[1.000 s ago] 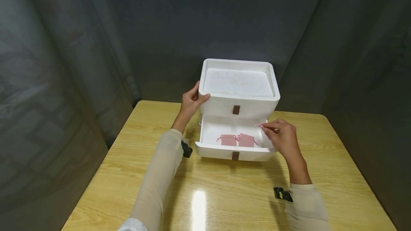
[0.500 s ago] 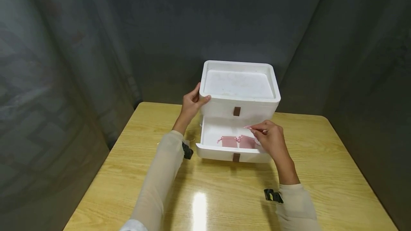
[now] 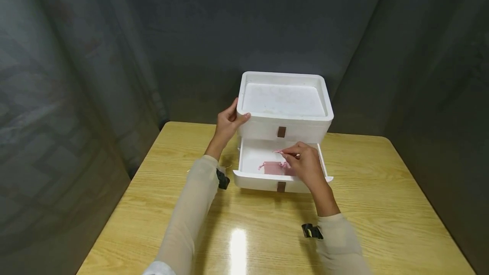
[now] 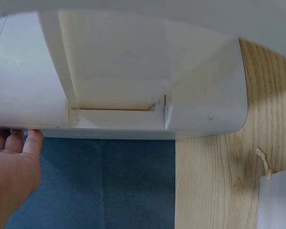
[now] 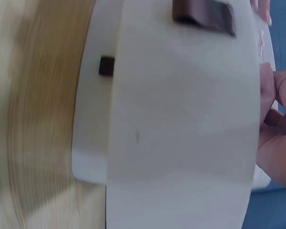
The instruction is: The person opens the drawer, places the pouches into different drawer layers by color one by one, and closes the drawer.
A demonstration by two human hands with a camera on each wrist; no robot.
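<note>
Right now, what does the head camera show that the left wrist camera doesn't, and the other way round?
Only the head view shows the open lower drawer, a pink pouch in it, and the right hand pinching a pink string above. Only the left wrist view shows a small white pouch lying on the table. Both show the left hand holding the white drawer unit.

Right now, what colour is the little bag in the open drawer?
Pink. The little bag shows best in the head view.
</note>
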